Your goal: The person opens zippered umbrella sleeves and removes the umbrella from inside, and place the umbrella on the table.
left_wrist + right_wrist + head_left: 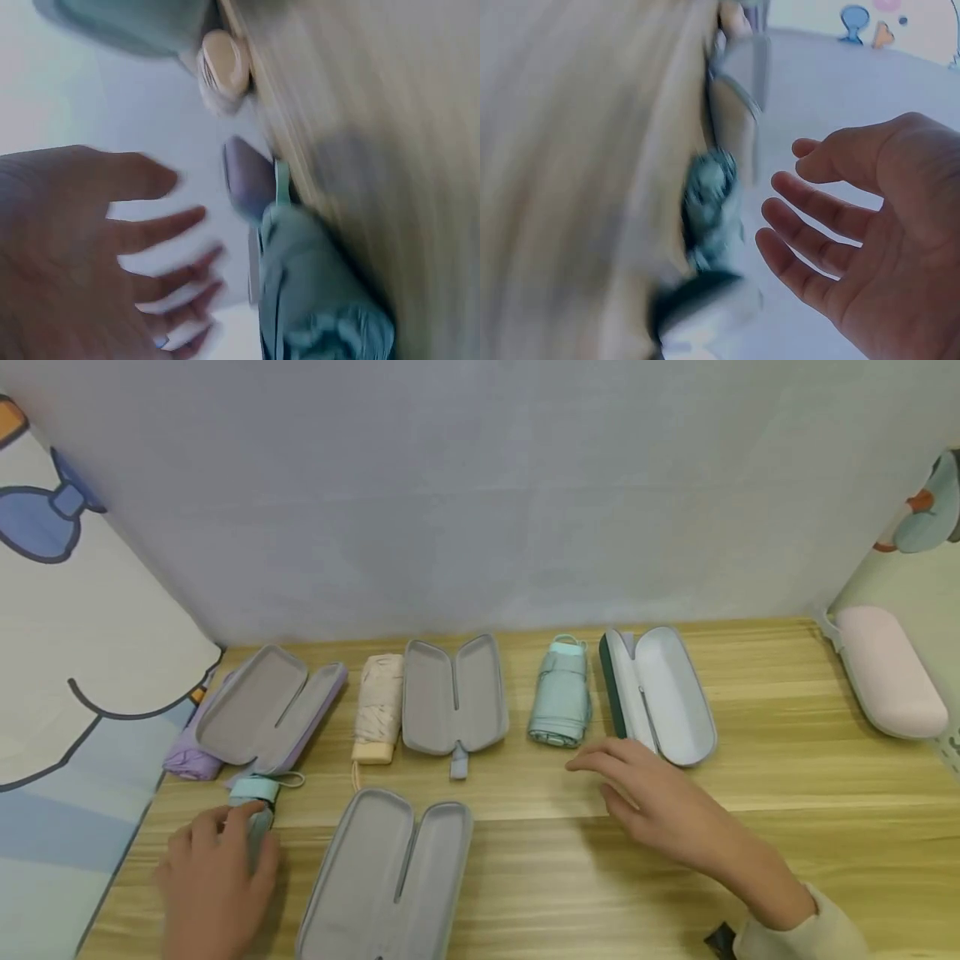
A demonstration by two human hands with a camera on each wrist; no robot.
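Observation:
My left hand (217, 877) is over a folded teal umbrella (255, 789) at the left front. In the left wrist view the fingers are spread and stand off from that umbrella (307, 277), with nothing held. My right hand (660, 810) hovers above the table, fingers loosely bent and holding nothing. Just beyond it lie a folded green umbrella (562, 693) and an unzipped dark green case (678, 702) with a pale lining. The right wrist view shows the right hand's (870, 225) palm and separated fingertips beside the green umbrella (712, 202).
An unzipped purple case (251, 702) leans over a purple umbrella (191, 756). A cream umbrella (378, 702) lies beside an unzipped grey-lined case (480, 702). Another unzipped case (360, 868) is at the front. A closed pink case (892, 672) sits at the right edge. A grey backdrop (510, 510) rises behind.

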